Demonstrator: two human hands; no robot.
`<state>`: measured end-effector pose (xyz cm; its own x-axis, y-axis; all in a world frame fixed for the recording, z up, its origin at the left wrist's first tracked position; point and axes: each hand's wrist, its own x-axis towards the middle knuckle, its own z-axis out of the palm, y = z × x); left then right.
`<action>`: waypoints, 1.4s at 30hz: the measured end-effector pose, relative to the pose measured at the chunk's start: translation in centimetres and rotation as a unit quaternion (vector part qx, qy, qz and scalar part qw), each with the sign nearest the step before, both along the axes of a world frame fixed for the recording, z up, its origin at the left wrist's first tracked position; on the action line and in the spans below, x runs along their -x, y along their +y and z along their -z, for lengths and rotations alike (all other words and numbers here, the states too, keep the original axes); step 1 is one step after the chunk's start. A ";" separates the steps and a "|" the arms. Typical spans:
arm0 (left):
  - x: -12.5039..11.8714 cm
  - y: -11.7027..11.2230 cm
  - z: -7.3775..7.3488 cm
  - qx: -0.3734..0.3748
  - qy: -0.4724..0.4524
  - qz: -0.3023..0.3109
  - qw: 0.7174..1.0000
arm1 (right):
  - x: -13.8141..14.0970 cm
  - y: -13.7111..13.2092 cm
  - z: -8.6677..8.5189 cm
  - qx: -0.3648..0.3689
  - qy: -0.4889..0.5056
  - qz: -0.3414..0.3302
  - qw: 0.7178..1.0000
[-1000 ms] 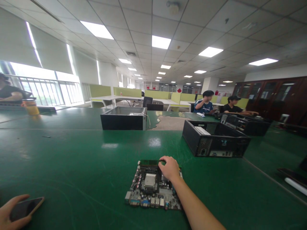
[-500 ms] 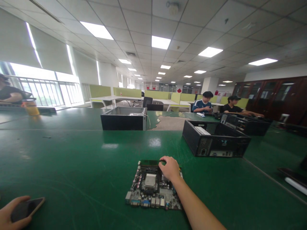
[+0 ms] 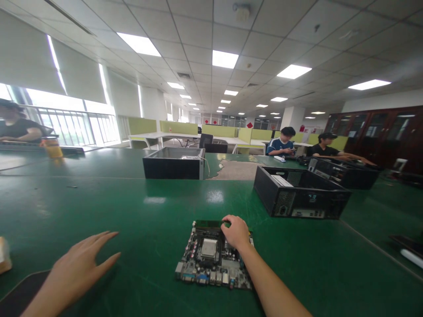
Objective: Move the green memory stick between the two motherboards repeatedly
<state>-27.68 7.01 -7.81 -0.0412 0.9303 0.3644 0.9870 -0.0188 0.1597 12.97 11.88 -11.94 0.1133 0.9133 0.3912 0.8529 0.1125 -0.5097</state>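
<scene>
A motherboard (image 3: 214, 259) lies flat on the green tabletop in front of me, its port row facing me and a silver processor (image 3: 209, 248) at its middle. Along its far edge stands a green memory module (image 3: 209, 224). My right hand (image 3: 236, 231) curls its fingers over the module's right end. To the left, my left hand (image 3: 77, 266) hovers above the table, empty, with thumb and fingers apart, pointing at the board. A dark flat thing (image 3: 21, 288) lies partly hidden under the left wrist; whether it is the phone I cannot tell.
Two open computer cases, one at the back (image 3: 173, 167) and one at the right (image 3: 302, 193), stand beyond the motherboard. A third black case (image 3: 345, 171) is by a co-worker at the far right. A pale block (image 3: 4, 255) shows at the left edge. Other people sit around the table.
My left hand has let go of the phone and moved up and right towards the motherboard, its fingers opening. My right hand stays at the memory module. The view has shifted slightly.
</scene>
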 end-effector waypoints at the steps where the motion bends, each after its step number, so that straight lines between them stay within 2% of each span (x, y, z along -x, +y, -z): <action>1: -2.1 0.6 -0.3 0.011 -0.009 0.054 0.998 | 0.0 0.0 0.1 -0.001 0.000 -0.001 1.000; 4: -8.9 2.1 -1.1 0.025 -0.066 0.165 0.984 | 0.0 0.1 0.1 -0.002 0.002 0.000 1.000; 7: -14.6 3.7 -1.0 0.032 -0.107 0.240 0.964 | 0.0 0.0 0.1 0.000 0.006 0.004 1.000; 9: -17.2 5.1 -0.4 0.042 -0.127 0.264 0.955 | 0.0 0.0 -0.1 -0.001 0.009 0.003 1.000; 12: -19.5 6.9 0.9 0.072 -0.149 0.261 0.951 | 0.0 -0.2 -0.3 -0.006 0.012 0.000 1.000; 17: -20.3 7.9 2.1 0.090 -0.162 0.255 0.949 | 0.0 -0.3 -0.4 -0.015 0.015 -0.002 1.000; 32: -19.8 7.7 1.7 0.093 -0.156 0.250 0.951 | -0.1 0.0 -0.1 -0.033 0.025 -0.028 0.999; 42: -19.6 8.0 2.3 0.088 -0.158 0.257 0.949 | -0.1 0.1 0.1 -0.044 0.022 -0.025 0.998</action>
